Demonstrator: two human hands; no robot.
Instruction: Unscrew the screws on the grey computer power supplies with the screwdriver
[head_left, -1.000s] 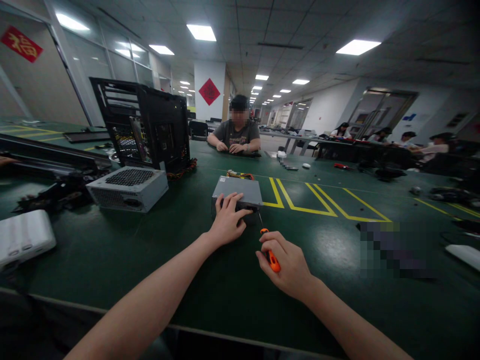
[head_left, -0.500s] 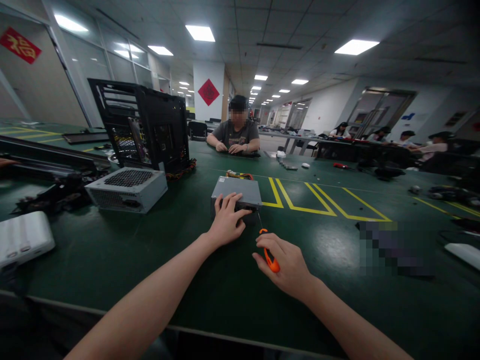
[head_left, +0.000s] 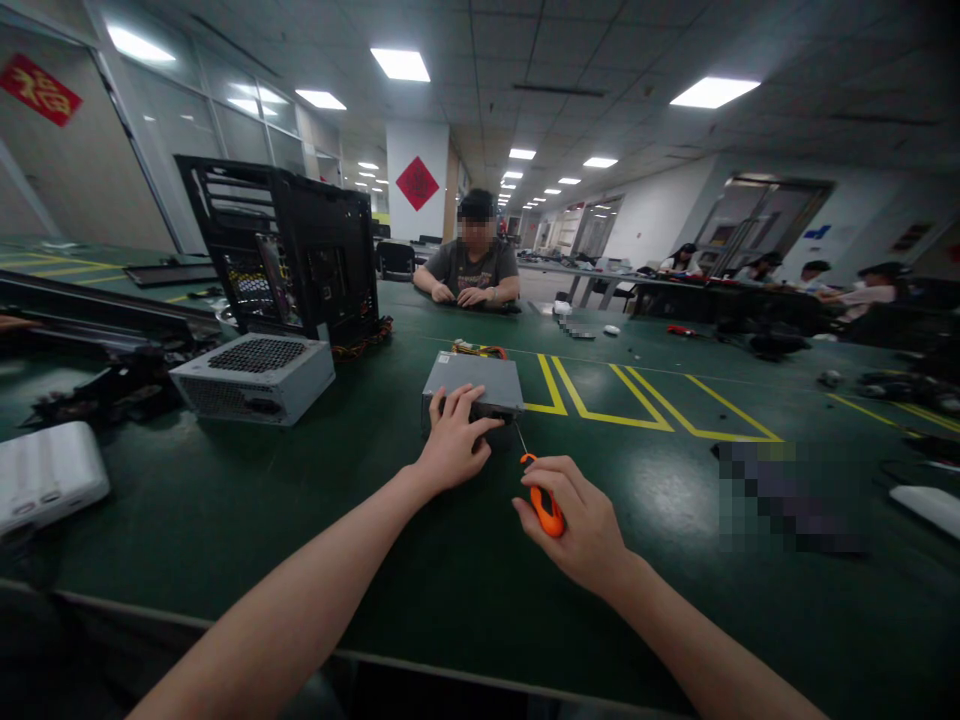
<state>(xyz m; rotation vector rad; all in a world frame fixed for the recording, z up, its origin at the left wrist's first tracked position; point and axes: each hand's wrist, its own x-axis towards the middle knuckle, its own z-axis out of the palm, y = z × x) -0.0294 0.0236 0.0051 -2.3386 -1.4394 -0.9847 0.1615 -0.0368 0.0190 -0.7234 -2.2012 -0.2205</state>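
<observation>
A grey metal computer power supply (head_left: 491, 375) lies on the green table in front of me. My left hand (head_left: 455, 435) holds it at its near edge, fingers over the top and thumb along the front face. Several coloured cables (head_left: 480, 350) show behind the unit. In my right hand (head_left: 577, 520) is an orange-and-black screwdriver (head_left: 550, 512), with thumb and fingers closed about the handle. Its thin shaft points up and away to the near right corner of the power supply. The tip is too small to tell whether it sits in a screw.
To the left stand a second power supply (head_left: 255, 378) and a tall black computer case (head_left: 300, 250). A white device (head_left: 49, 480) sits at the near left. Across the table a person (head_left: 480, 265) is seated. A blurred-out dark object (head_left: 787, 500) lies at the right.
My right hand has shifted slightly and its fingers have turned on the handle, showing more of the orange grip. The left hand and the power supply have stayed in place.
</observation>
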